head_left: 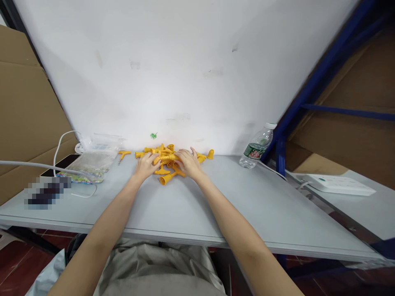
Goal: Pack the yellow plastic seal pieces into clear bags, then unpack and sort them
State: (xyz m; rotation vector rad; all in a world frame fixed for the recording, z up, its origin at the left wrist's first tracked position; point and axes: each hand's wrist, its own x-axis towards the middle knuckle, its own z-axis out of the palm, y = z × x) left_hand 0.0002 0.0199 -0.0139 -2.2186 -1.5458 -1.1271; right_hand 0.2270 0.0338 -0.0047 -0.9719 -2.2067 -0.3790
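Observation:
A heap of yellow plastic pieces (168, 158) lies on the grey table (216, 205) against the white wall. My left hand (146, 164) rests on the heap's left side with its fingers stretched over the pieces. My right hand (189, 162) lies on the right side, fingers spread flat across them. Neither hand visibly grips a piece. One yellow T-shaped piece (124, 154) lies apart to the left.
Clear plastic bags (95, 158) with small coloured bits sit at the left, beside a phone (63, 162) and a white cable (58, 148). A water bottle (257, 146) lies at the right. A white power strip (338, 184) rests on the neighbouring table.

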